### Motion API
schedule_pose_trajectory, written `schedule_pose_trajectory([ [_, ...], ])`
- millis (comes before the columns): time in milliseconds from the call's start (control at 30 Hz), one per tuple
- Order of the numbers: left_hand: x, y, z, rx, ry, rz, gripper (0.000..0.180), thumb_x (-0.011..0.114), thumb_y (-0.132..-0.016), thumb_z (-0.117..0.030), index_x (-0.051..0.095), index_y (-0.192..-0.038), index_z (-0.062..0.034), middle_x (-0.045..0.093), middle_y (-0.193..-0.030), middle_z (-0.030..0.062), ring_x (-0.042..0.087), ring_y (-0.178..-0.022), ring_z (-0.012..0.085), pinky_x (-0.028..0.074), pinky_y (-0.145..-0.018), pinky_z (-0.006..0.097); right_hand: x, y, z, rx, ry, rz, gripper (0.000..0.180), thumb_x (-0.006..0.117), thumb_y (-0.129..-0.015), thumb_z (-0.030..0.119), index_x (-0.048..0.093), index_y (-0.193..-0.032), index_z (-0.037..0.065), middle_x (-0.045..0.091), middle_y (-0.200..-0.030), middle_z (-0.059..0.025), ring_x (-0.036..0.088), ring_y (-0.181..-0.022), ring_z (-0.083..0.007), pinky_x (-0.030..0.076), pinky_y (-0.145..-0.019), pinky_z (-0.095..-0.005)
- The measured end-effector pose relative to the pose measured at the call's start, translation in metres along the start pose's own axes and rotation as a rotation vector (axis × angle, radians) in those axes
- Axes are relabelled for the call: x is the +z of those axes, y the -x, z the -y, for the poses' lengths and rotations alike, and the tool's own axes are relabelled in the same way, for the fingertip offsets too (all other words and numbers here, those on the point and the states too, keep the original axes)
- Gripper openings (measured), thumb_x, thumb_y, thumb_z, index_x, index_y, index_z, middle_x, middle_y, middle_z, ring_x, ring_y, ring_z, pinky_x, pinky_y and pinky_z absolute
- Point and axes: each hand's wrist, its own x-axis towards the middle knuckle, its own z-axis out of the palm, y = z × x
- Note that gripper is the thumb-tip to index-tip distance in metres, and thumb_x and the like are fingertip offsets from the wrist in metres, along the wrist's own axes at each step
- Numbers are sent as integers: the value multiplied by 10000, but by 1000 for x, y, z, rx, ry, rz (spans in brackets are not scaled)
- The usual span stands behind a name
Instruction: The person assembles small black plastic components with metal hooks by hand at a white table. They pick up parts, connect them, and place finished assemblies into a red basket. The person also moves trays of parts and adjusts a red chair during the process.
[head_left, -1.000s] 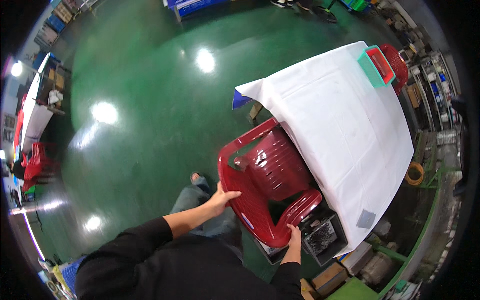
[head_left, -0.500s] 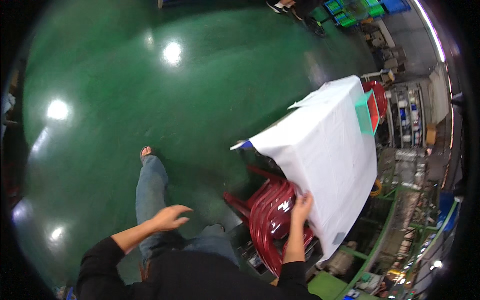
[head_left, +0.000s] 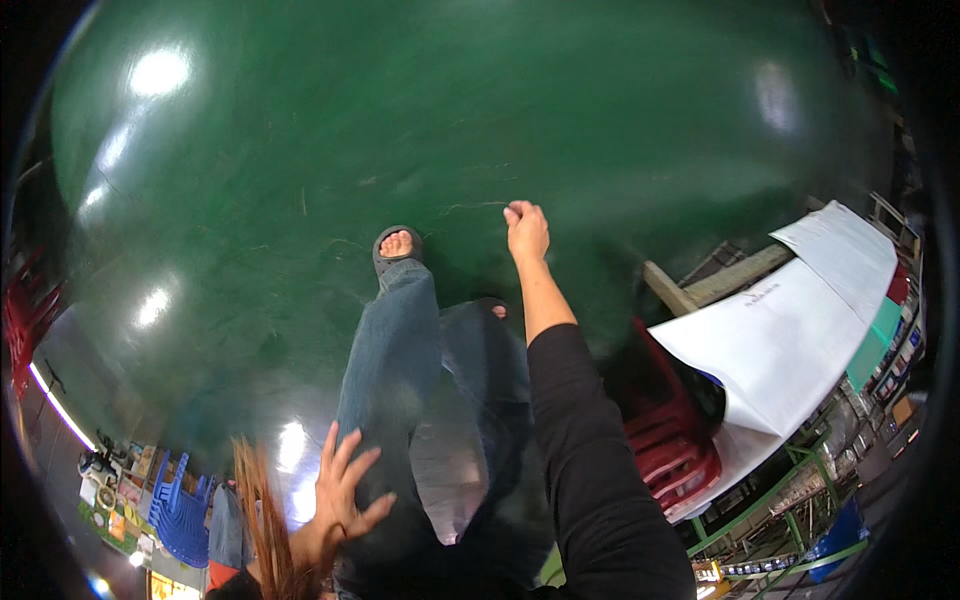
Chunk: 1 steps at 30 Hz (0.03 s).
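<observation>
My right hand [head_left: 527, 232] is stretched forward above the green floor [head_left: 480, 110]. Its fingers are curled together and nothing shows in them. A thin pale line beside the fingertips looks like a mark on the floor. Low in the view, my left hand [head_left: 345, 485] hangs beside my leg with its fingers spread and nothing in its palm. To the right of my right forearm stands a stack of dark red plastic chairs [head_left: 675, 455], apart from my hand. It sits against a table draped with a white sheet [head_left: 800, 350].
A turquoise crate [head_left: 875, 345] rests at the table's far side. Wooden beams [head_left: 735, 278] show beneath the sheet's edge. Green metal framing [head_left: 790, 480] runs along the right. Blue stacked plastic seats [head_left: 180, 515] stand at lower left, and red chairs [head_left: 28, 320] at the left rim.
My view has swung so the table and chairs lie farther right. My right hand has left the chairs and table edge and moved forward over the floor. My left hand is lower, fingers spread.
</observation>
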Motion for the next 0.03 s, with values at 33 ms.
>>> schedule_pose_trajectory([
  [33,1,-2,6,41,61,-31,712,701,-738,-324,387,-1347,-129,202,-1477,145,71,-1380,413,159,-1083,590,23,-16,-5,43,38,24,213,644,-814,236,641,-991,117,600,-1020,-94,586,-947,-308,477,-790,-424],
])
